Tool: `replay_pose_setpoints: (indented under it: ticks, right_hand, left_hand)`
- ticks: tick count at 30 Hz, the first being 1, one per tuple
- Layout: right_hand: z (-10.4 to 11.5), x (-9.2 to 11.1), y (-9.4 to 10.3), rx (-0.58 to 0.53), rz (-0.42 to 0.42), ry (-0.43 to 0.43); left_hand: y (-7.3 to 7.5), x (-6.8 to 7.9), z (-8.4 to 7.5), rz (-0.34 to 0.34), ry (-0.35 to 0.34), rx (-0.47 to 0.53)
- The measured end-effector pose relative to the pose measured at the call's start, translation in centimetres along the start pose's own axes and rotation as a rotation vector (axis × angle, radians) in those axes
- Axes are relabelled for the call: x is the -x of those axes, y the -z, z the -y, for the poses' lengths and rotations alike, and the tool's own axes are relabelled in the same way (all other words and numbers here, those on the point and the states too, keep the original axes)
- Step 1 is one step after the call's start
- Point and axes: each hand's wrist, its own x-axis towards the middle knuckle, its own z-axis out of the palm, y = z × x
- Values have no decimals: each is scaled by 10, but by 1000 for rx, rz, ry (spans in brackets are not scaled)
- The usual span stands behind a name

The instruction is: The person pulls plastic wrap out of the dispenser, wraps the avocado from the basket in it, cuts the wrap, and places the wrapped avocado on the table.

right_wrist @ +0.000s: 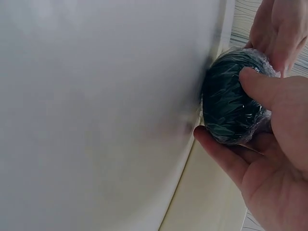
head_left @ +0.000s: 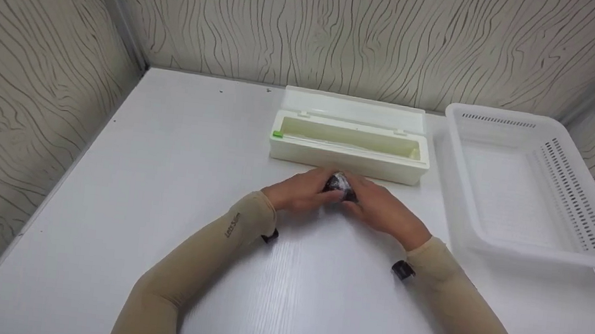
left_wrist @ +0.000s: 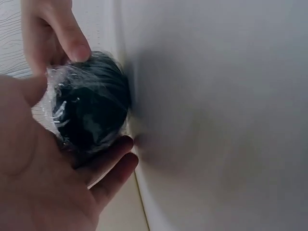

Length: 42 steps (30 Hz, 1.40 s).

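Observation:
A dark, rounded thing wrapped in crinkled clear film point(head_left: 339, 182) is between both hands, low over the white table. In the left wrist view the wrapped dark thing point(left_wrist: 91, 103) looks smooth and glossy, with film bunched on the side toward the palm. My left hand point(head_left: 303, 191) holds it from the left, fingers curved around its far side. From the right, my right hand point(head_left: 384, 208) grips it. The right thumb point(right_wrist: 257, 86) lies across the film in the right wrist view, with fingers beneath. What is inside the wrap is hidden.
Just beyond the hands stands a white cling film dispenser point(head_left: 347, 164), its lid point(head_left: 353, 108) raised, with a green slider point(head_left: 277, 134) on its front edge. A white perforated plastic basket point(head_left: 559, 255) sits at the right. Patterned walls point(head_left: 290, 28) border the table point(head_left: 167, 148).

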Motion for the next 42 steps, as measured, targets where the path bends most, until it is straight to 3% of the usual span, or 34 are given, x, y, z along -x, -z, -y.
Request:
replay_pose_setpoints:
  ticks: [11,18,29,42]
  right_hand:
    - [-5,0,-3,-43,-23,25]
    - [-3,-1,-2,-28,-29,28]
    - [-4,0,-1,-36,13,2]
    - [-8,2,-5,-59,-22,26]
  left_hand:
    - [-2,0,5,-23,-32,-61]
    - [0,-1,3,17,26,-35]
    - [-1,-2,2,4,24,-37]
    - [1,-1,-1,2,54,-47]
